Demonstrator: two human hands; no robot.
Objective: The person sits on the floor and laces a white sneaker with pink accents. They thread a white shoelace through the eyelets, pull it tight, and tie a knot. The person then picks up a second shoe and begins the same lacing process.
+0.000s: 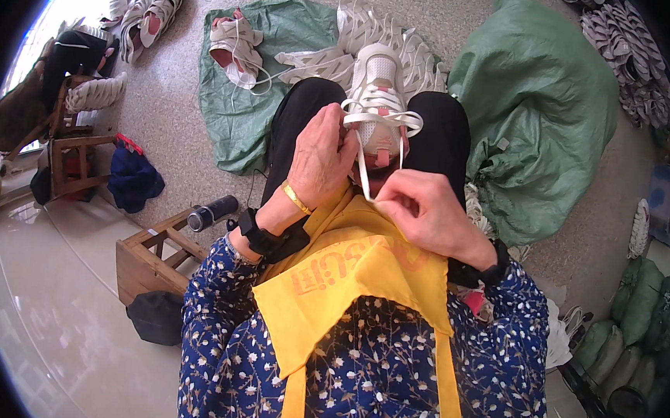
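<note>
A white sneaker (pixel 379 76) with pink parts is held upright between my knees, its toe pointing away from me. Its white shoelace (pixel 392 120) is looped into a bow shape over the tongue. At the left side of the loops, my left hand (pixel 322 152) has its fingers closed on the lace; the exact grip is partly hidden. Lower and to the right, my right hand (pixel 428 212) pinches a lace end that runs down from the shoe. A yellow apron (pixel 354 265) covers my lap below both hands.
Several shoe uppers (pixel 337 62) lie in a row beyond my knees, and another laced shoe (pixel 236 51) sits on a green sheet (pixel 232 124). A bulging green sack (pixel 536 106) stands at right. Wooden stools (pixel 153 258) and a dark flask (pixel 212 213) are at left.
</note>
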